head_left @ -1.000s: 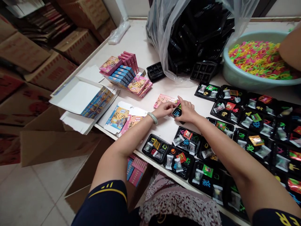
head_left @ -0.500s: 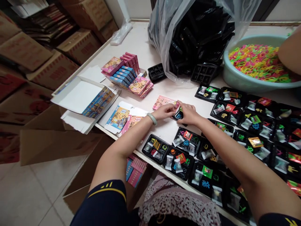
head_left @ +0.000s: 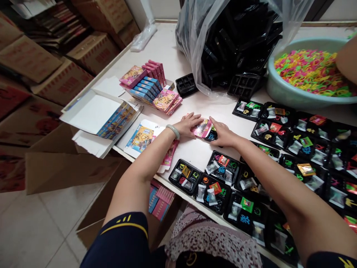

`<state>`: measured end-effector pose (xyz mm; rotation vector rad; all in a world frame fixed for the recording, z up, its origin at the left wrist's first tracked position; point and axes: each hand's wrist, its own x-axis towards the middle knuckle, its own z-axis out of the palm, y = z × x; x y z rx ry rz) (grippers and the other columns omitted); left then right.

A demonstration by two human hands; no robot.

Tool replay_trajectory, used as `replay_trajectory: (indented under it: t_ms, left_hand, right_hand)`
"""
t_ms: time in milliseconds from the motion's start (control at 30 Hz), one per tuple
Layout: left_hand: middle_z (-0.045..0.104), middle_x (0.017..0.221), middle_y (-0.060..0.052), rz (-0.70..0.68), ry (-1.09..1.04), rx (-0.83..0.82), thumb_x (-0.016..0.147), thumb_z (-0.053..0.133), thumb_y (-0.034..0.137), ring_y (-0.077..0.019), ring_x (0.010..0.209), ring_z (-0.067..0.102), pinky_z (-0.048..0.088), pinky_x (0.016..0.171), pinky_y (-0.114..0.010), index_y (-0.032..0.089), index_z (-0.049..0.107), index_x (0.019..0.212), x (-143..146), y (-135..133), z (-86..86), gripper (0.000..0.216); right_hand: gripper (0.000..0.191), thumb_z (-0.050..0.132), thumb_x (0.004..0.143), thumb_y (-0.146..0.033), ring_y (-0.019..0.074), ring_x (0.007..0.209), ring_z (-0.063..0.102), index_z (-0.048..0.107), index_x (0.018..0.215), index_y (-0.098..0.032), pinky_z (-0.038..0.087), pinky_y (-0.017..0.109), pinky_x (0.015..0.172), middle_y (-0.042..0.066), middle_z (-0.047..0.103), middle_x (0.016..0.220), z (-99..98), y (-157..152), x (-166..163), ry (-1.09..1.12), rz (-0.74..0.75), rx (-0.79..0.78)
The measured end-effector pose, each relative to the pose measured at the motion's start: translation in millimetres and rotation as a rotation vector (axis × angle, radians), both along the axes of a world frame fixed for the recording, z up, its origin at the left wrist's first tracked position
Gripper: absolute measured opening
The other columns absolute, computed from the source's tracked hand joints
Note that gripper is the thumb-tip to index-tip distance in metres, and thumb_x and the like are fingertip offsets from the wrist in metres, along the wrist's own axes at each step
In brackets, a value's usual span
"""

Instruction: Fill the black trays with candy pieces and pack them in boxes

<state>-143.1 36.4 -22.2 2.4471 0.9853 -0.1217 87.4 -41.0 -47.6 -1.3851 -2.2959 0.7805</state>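
Note:
On the table in front of me lies a small pink box (head_left: 203, 129) with its end toward the right. A black compartment tray (head_left: 212, 136) sits partly inside that end, with a blue piece showing in it. My left hand (head_left: 190, 125), a bangle on its wrist, rests over the box's left part and holds it, fingers bent over the top. My right hand (head_left: 224, 134) grips the tray's outer end between thumb and fingers. Filled black trays (head_left: 221, 167) with wrapped sweets and coloured plastic pieces lie to the right and nearer me.
Flat cartons (head_left: 141, 139) lie left of my hands, near an open display box (head_left: 92, 111). Pink and blue boxes (head_left: 146, 87) stand stacked behind. At the back are a plastic bag of black trays (head_left: 231, 52) and a basin (head_left: 306, 95) of coloured pieces, with another person's arm (head_left: 347, 59) over it.
My left hand has shifted left from the box's end onto its body. More of the tray is now covered by the box. My right hand stays at the tray's end.

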Motion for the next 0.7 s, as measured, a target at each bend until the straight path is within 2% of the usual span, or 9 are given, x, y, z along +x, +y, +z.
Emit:
replay_trajectory:
  t_ms: [167, 367, 500, 600, 700]
  left_hand:
    - [0.034, 0.153, -0.015, -0.021, -0.065, 0.009, 0.058, 0.083, 0.039, -0.0443, 0.142, 0.017, 0.014, 0.111, -0.065, 0.027, 0.045, 0.141, -2, 2, -3.3, 0.092]
    - [0.025, 0.155, -0.02, -0.012, -0.063, 0.032, 0.06, 0.081, 0.045, -0.0417, 0.144, 0.016, 0.011, 0.114, -0.061, 0.021, 0.041, 0.144, -4, 5, -4.3, 0.096]
    - [0.028, 0.154, -0.02, -0.024, -0.08, 0.021, 0.059, 0.082, 0.046, -0.0417, 0.144, 0.017, 0.011, 0.114, -0.062, 0.022, 0.042, 0.143, -7, 6, -5.1, 0.096]
    - [0.03, 0.153, -0.019, -0.049, -0.131, 0.007, 0.057, 0.083, 0.048, -0.0413, 0.143, 0.019, 0.014, 0.114, -0.061, 0.023, 0.043, 0.143, -9, 6, -6.1, 0.097]
    - [0.033, 0.152, -0.019, -0.078, -0.141, 0.013, 0.058, 0.083, 0.047, -0.0413, 0.142, 0.022, 0.015, 0.113, -0.061, 0.023, 0.046, 0.141, -8, 7, -7.7, 0.094]
  right_hand:
    - [0.118, 0.074, 0.061, -0.023, 0.0382, 0.141, 0.029, 0.002, 0.154, -0.013, 0.029, 0.053, 0.11, 0.023, 0.029, 0.153, 1.1, 1, -5, 0.043, -0.063, -0.003]
    - [0.124, 0.077, 0.059, -0.023, 0.0409, 0.132, 0.042, -0.003, 0.155, -0.018, 0.036, 0.056, 0.105, 0.021, 0.039, 0.148, 0.4, 0, -6, 0.129, -0.086, 0.0]
    - [0.126, 0.079, 0.059, -0.023, 0.0402, 0.133, 0.04, -0.002, 0.155, -0.02, 0.035, 0.055, 0.106, 0.02, 0.04, 0.148, 1.6, -5, -6, 0.17, -0.117, -0.021]
    - [0.128, 0.08, 0.06, -0.025, 0.0381, 0.139, 0.032, -0.007, 0.154, -0.023, 0.034, 0.054, 0.108, 0.02, 0.029, 0.154, 1.7, -7, -8, 0.22, -0.106, -0.023]
    - [0.131, 0.08, 0.061, -0.025, 0.037, 0.147, 0.014, -0.013, 0.153, -0.024, 0.029, 0.055, 0.111, 0.02, 0.006, 0.16, -1.4, -3, -11, 0.208, -0.114, -0.009]
